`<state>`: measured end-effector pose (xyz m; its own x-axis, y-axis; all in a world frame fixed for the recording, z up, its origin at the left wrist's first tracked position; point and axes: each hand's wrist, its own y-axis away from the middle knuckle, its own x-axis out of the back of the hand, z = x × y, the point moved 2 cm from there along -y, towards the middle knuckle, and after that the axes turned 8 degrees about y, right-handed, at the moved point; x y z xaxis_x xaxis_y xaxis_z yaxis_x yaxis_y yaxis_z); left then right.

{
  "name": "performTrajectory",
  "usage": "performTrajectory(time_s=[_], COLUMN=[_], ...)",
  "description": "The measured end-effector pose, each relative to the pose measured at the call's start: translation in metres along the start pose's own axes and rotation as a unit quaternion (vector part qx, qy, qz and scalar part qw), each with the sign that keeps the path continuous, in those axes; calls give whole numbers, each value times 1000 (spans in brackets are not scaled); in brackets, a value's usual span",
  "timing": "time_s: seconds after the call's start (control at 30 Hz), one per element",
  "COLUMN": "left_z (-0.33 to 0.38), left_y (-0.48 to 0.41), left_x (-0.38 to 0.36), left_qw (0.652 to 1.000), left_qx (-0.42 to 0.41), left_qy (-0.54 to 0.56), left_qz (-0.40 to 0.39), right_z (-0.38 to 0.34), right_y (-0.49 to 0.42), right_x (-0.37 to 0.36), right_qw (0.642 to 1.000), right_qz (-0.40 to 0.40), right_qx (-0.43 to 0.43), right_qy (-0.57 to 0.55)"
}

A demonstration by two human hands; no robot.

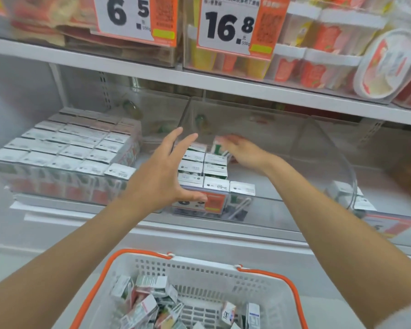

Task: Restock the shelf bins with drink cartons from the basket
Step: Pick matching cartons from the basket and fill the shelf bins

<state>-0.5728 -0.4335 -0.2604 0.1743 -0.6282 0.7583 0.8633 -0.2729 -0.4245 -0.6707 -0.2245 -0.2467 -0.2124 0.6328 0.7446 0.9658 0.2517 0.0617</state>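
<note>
My right hand [243, 151] reaches deep into the clear middle shelf bin [282, 129] and is shut on a small drink carton [220, 144], held tilted behind the rows of white-topped cartons [203, 170] standing in that bin. My left hand [163, 172] hovers open with fingers spread at the bin's front left corner, holding nothing. Below, a white basket [199, 274] with orange handles holds several loose cartons [142, 305] lying in a jumble.
A full bin of cartons [64, 153] sits to the left. A further clear bin [349, 195] with a few cartons is at the right. The shelf above carries price signs [226, 27] and tubs [387, 62], overhanging the bins.
</note>
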Motion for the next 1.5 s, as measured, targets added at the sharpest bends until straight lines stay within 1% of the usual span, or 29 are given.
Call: performTrajectory(time_s=[0.07, 0.1, 0.17, 0.23, 0.27, 0.3, 0.37, 0.4, 0.47, 0.53, 0.57, 0.6, 0.63, 0.67, 0.73, 0.8, 0.9, 0.97, 1.07, 1.13, 1.17, 1.2, 1.27, 1.3, 1.33, 1.37, 1.43, 1.47, 1.5], left_z=[-1, -1, -1, 2, 4, 6, 12, 17, 30, 43, 46, 47, 44, 38, 16, -10, -47, -67, -81, -84, -84, -83, -76, -73, -69, -65, -60, -61, -64], left_y=[-1, -1, 0, 1, 1, 2, 8, 14, 29, 51, 64, 79, 94, 111, 149, 189, 239, 263, 285, 289, 287, 283, 272, 267, 262, 259, 257, 258, 260], left_x=[0, -1, -1, 1, 2, 3, 1, -1, -4, -11, -17, -24, -32, -42, -61, -79, -96, -104, -115, -124, -129, -134, -146, -152, -159, -165, -174, -175, -175], left_qw=[1000, 1000, 1000, 1000, 999, 999, 996, 995, 990, 981, 979, 980, 986, 992, 993, 982, 950, 926, 896, 886, 884, 883, 879, 869, 843, 797, 683, 645, 632], left_qx=[-3, -5, -2, 6, 13, 22, 42, 49, 42, 10, -5, -15, -7, 23, 109, 176, 268, 321, 379, 393, 394, 391, 388, 397, 421, 456, 522, 544, 561], left_qy=[-6, -11, -21, -28, -33, -43, -74, -85, -101, -108, -99, -79, -50, -19, 30, 57, 85, 84, 83, 103, 123, 145, 196, 229, 276, 339, 463, 496, 503], left_qz=[3, 4, 8, 9, 7, 5, 11, 28, 90, 158, 178, 181, 159, 120, 28, -46, -134, -180, -217, -224, -221, -215, -196, -188, -191, -203, -218, -204, -182], right_z=[-1, 0, 1, -2, -6, -10, -21, -26, -34, -36, -32, -24, -11, 5, 46, 91, 138, 154, 170, 173, 172, 169, 162, 156, 150, 143, 136, 136, 140], right_y=[-4, -5, -7, 0, 5, 12, 34, 48, 81, 116, 131, 144, 154, 163, 180, 194, 206, 210, 217, 216, 213, 208, 197, 191, 186, 182, 175, 172, 169], right_x=[-19, -24, -24, -17, -12, -8, -5, -6, -16, -38, -52, -69, -87, -106, -147, -190, -251, -293, -345, -358, -355, -347, -320, -304, -288, -274, -255, -251, -252], right_qw=[995, 993, 990, 992, 996, 999, 990, 981, 954, 937, 938, 948, 963, 979, 996, 988, 962, 939, 917, 916, 923, 936, 964, 970, 966, 956, 926, 914, 911], right_qz=[-93, -117, -139, -126, -90, -35, 85, 142, 238, 278, 271, 244, 198, 138, -2, -119, -231, -295, -331, -307, -284, -255, -197, -193, -213, -246, -293, -294, -279], right_qx=[-24, -32, -36, -30, -10, 20, 80, 107, 160, 199, 203, 193, 170, 137, 53, -20, -116, -155, -147, -122, -123, -134, -152, -147, -139, -122, -102, -111, -127], right_qy=[2, 2, -8, -5, 12, 36, 76, 84, 85, 77, 74, 70, 63, 60, 75, 100, 82, 92, 170, 227, 228, 204, 96, 22, -48, -104, -215, -258, -275])
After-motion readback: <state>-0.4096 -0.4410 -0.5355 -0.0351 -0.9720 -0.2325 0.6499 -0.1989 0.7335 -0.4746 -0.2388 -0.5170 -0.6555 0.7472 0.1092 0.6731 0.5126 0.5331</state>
